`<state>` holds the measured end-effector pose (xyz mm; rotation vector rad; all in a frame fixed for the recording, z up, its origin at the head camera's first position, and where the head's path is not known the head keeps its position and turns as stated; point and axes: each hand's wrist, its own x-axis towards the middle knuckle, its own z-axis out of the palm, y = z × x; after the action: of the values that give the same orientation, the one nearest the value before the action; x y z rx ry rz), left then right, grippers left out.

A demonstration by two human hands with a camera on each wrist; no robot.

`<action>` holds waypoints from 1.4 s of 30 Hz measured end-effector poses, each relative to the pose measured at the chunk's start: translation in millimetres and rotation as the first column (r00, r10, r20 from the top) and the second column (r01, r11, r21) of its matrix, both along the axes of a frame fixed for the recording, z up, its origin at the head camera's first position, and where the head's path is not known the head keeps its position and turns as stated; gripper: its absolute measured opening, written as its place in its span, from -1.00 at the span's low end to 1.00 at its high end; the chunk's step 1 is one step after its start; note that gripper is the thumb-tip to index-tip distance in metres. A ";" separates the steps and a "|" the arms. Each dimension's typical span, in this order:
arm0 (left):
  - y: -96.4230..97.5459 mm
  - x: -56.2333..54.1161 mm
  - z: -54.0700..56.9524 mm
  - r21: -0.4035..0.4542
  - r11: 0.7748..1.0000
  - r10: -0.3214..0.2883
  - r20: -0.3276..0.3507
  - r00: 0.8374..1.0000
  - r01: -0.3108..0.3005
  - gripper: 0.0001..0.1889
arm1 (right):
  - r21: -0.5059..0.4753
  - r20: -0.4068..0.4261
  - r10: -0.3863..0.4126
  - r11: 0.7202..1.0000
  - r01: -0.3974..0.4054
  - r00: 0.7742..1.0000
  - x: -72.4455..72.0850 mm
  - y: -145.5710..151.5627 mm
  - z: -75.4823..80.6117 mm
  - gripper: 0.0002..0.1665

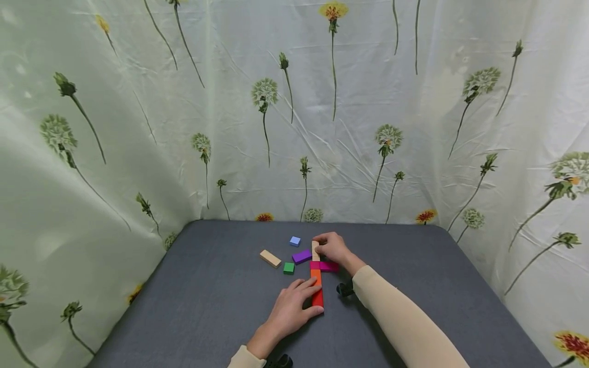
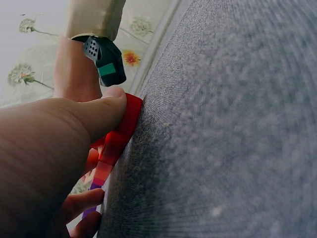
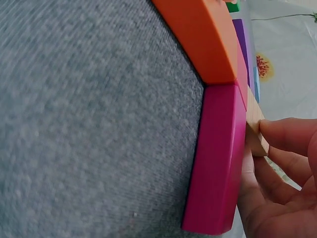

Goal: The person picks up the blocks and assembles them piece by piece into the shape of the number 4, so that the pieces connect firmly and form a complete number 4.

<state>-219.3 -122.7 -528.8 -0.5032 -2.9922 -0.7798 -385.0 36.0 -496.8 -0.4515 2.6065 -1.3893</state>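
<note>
Several coloured wooden blocks form a straight row with one side arm on the dark grey table. At the row's near end, my left hand (image 1: 290, 306) has its thumb on the near end of the red block (image 2: 124, 129) and its fingers along the left side, by the orange block (image 3: 208, 39). My right hand (image 1: 333, 247) pinches a plain wood block (image 3: 255, 124) at the row's far end. Between orange and plain wood lies a small pink block (image 1: 315, 265). A magenta block (image 3: 218, 158) extends from it to the right.
Left of the row lie a purple block (image 1: 301, 256), a green block (image 1: 288, 268), a blue block (image 1: 295, 241) and another plain wood block (image 1: 270, 258). A flower-printed curtain (image 1: 239, 128) hangs behind the grey table (image 1: 193, 306).
</note>
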 end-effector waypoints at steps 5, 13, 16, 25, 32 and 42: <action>1.7 -0.2 1.6 -0.003 1.000 0.002 0.001 1.000 -0.002 -0.39 | 0.014 0.005 -0.005 1.000 0.005 1.000 2.0 -0.8 3.7 -0.55; 3.2 -1.7 0.7 -0.003 1.000 -0.004 -0.002 1.000 0.004 -0.39 | 0.090 -0.017 0.029 0.996 -0.028 0.999 1.2 2.6 5.2 -0.52; 3.7 -1.6 0.6 -0.005 1.000 -0.007 -0.001 1.000 0.007 -0.38 | 0.124 -0.034 0.039 0.992 -0.034 0.999 1.3 3.8 4.5 -0.52; 3.6 -2.0 -0.5 0.004 1.000 -0.009 -0.008 1.000 0.009 -0.38 | 0.130 -0.030 0.042 0.991 -0.037 0.999 2.9 4.3 3.5 -0.53; 0.8 -2.4 -2.4 0.003 1.000 -0.009 -0.022 1.000 0.010 -0.38 | 0.112 -0.029 0.051 0.993 -0.047 0.998 3.6 2.1 2.5 -0.52; 0.9 -1.1 -2.1 0.011 1.000 0.001 -0.020 1.000 -0.001 -0.38 | 0.133 -0.053 0.050 0.990 -0.042 0.997 3.4 1.8 -3.1 -0.51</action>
<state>-220.4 -121.8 -530.9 -0.5065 -2.9682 -0.7861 -381.6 37.9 -499.9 -0.5355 2.6935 -1.1982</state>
